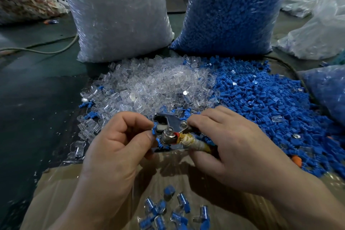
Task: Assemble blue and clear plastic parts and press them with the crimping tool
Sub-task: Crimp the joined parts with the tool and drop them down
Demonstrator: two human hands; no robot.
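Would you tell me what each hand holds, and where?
Left hand pinches a blue part, hold point hidden; right hand grips the crimping tool by its wrapped handle.

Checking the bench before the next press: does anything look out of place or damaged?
Yes: stray blue parts lie in the clear pile, and a clear part sits on the blue pile. An orange piece lies at that pile's near right edge. The crimping tool's handle is wrapped in worn tape.

one head-worn view looks down, forward, close over the work surface (37, 99).
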